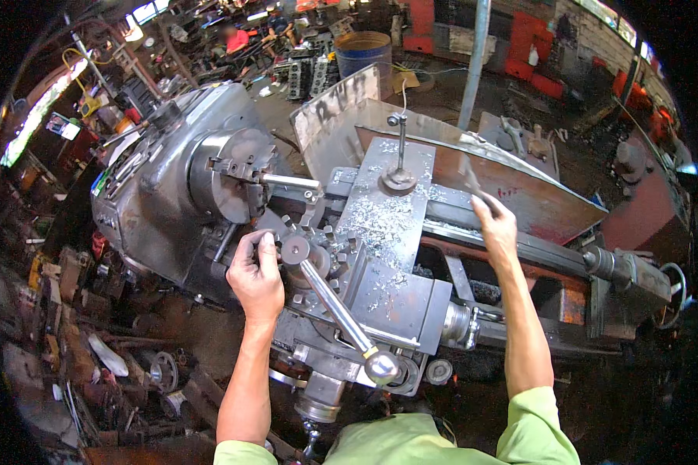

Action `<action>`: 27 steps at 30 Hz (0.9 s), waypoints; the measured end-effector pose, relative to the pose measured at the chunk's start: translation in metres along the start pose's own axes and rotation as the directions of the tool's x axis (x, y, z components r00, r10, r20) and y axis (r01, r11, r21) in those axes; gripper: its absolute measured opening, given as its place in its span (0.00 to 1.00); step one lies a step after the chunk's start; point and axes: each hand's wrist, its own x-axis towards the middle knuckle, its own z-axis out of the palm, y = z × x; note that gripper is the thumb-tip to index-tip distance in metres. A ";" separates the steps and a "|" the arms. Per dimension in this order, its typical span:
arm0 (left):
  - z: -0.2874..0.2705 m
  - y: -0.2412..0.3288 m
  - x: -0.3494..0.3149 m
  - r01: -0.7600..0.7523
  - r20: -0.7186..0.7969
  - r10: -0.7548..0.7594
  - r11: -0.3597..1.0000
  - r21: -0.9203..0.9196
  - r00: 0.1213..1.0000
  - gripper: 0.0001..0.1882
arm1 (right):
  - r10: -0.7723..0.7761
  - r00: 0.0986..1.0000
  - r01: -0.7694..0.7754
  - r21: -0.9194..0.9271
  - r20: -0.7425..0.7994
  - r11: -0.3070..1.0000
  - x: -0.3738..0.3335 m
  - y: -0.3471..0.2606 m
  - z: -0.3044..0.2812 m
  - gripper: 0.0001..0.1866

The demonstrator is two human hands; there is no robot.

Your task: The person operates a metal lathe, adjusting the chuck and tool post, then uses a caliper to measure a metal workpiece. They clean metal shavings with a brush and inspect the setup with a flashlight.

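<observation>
My left hand is closed, thumb against curled fingers, just left of the lathe's tool post. Whatever it pinches, if anything, is too small to make out. A long lever with a ball end slants from the tool post toward me. Over the lathe bed, my right hand is closed around a slim grey tool, smeared by motion, its kind unclear. Left of the tool post, the chuck grips a short bright metal bar. Silvery chips cover the cross slide between my hands.
An upright rod on a round base stands on the cross slide. Behind it rises a metal splash guard. The tailstock sits at the right. Scrap and a handwheel clutter the lower left; a drum and a seated person are far back.
</observation>
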 end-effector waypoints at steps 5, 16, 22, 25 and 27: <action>0.005 0.011 0.012 -0.152 0.045 0.146 0.968 0.199 0.988 0.09 | -0.224 0.902 0.138 0.244 0.368 0.960 0.030 -0.038 0.087 0.25; 0.065 0.043 0.111 -0.188 0.408 -0.067 0.813 0.552 0.911 0.14 | -0.666 0.654 0.671 0.132 0.358 0.729 0.121 0.006 0.204 0.22; 0.096 0.026 0.130 -0.172 0.423 -0.190 0.713 0.680 0.886 0.13 | -0.707 0.611 0.741 0.058 0.356 0.669 0.135 0.036 0.207 0.22; 0.102 0.020 0.126 -0.197 0.423 -0.159 0.706 0.680 0.892 0.13 | -0.708 0.616 0.739 0.059 0.346 0.672 0.134 0.042 0.212 0.22; 0.103 0.019 0.126 -0.179 0.407 -0.166 0.707 0.684 0.898 0.13 | -0.694 0.625 0.725 0.064 0.356 0.686 0.136 0.043 0.214 0.23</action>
